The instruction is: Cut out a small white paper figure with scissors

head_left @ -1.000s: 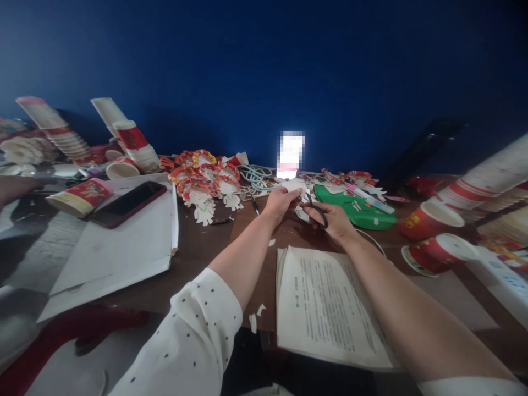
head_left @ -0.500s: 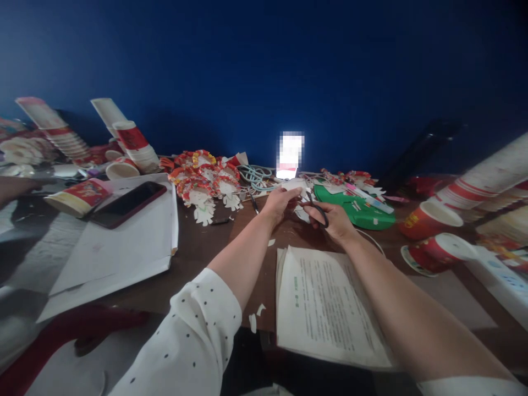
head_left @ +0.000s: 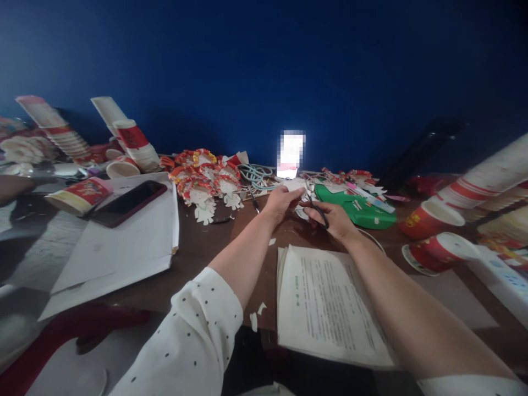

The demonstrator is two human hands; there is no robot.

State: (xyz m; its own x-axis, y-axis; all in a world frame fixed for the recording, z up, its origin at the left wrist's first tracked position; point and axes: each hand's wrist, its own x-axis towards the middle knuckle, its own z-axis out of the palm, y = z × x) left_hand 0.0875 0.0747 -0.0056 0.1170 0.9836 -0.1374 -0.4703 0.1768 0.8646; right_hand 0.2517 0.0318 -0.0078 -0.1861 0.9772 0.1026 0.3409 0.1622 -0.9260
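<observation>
In the middle of the head view my left hand (head_left: pixel 281 203) is closed on a small piece of white paper (head_left: pixel 296 188), its thumb lying along the near side. My right hand (head_left: pixel 330 217) grips dark-handled scissors (head_left: pixel 320 213), with the blades pointing up and left at the paper's right edge. How far the blades are apart is too small to tell. Below the hands lies a printed booklet (head_left: pixel 317 308). A lit phone screen (head_left: pixel 290 157) stands upright behind them, its picture blurred out.
Red-and-white paper figures (head_left: pixel 204 184) lie left of my hands, beside a coiled cable (head_left: pixel 256 176). Green material (head_left: pixel 371 212) with a marker (head_left: pixel 373 199) lies right. Paper cups (head_left: pixel 441 217) stand further right. A dark phone (head_left: pixel 130 203) rests on white sheets (head_left: pixel 119 247); paper scraps (head_left: pixel 253 322) lie near the front edge.
The scissors' blades and the white paper have shifted slightly in my hands. Both arms stay almost in place, and the surroundings look the same.
</observation>
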